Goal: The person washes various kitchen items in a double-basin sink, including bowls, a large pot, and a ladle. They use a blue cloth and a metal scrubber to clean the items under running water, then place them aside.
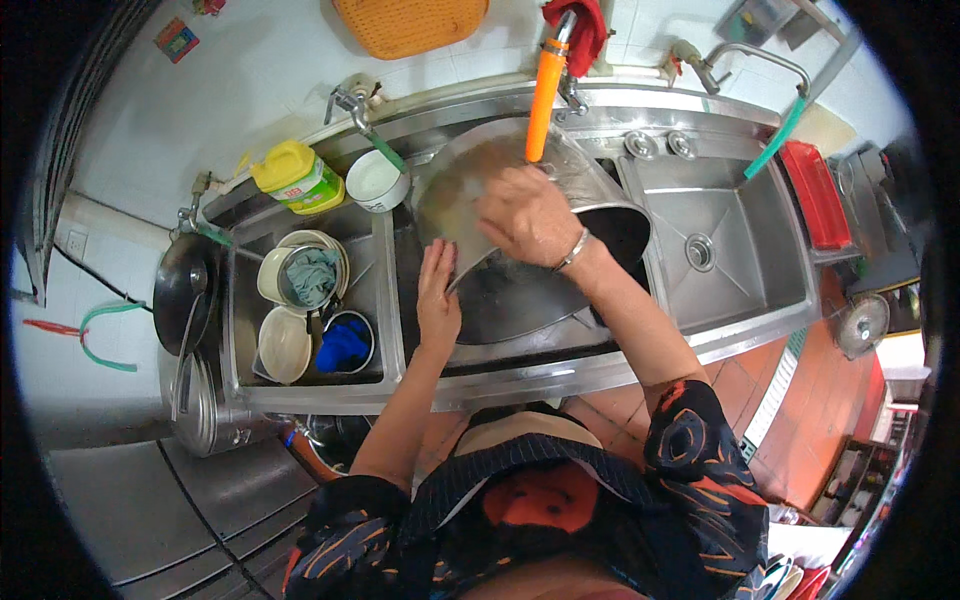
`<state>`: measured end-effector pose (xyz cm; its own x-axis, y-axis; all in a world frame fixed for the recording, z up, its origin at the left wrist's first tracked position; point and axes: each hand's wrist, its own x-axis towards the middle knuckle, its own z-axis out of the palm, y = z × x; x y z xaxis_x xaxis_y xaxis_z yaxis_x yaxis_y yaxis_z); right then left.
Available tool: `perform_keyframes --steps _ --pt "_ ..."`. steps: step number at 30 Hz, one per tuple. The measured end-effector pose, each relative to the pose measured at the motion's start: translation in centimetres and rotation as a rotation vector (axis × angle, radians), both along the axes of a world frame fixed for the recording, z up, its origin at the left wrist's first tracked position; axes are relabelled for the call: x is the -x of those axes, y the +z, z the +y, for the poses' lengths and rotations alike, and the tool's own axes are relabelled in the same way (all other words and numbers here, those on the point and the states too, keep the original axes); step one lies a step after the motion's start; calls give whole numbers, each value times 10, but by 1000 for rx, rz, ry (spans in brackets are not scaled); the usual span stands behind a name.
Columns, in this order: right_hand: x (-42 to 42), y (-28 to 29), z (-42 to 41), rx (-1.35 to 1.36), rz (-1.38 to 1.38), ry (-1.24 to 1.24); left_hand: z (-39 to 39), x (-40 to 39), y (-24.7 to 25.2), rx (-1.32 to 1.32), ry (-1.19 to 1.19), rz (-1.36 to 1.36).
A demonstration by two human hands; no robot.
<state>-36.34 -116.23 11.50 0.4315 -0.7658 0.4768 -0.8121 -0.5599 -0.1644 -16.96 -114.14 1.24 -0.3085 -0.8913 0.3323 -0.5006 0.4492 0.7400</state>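
Note:
A large round metal vessel [491,146] leans in the middle sink basin, with water and a brownish film on its surface. My left hand [439,292] holds its near rim at the left, fingers laid along the edge. Over the wet metal is my right hand [529,217], blurred and bent at the wrist, with a bracelet [574,250] on it. Whether its fingers hold anything is hidden. An orange hose [545,101] on the tap hangs down just beyond that hand. Below the rim shows a dark, round metal surface [517,304].
The left basin holds cream containers [285,345], a grey-green cloth [312,277] and a blue cloth [343,345]. A yellow jug [300,176] and white bowl [377,182] stand behind. A black wok [184,292] leans at left. The right basin [720,217] has a drain; a red tray [816,195] adjoins it.

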Motion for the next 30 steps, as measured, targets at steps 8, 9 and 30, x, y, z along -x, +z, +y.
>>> perform_keyframes --steps 8,9,30 --pt "8 -28 23 124 -165 -334 29 -47 -70 -138 133 103" --pt "3 -32 23 148 -130 -319 31 -48 -68 -170 121 96" --pt "43 -111 82 -535 -2336 61 54 -21 17 99 260 -342"
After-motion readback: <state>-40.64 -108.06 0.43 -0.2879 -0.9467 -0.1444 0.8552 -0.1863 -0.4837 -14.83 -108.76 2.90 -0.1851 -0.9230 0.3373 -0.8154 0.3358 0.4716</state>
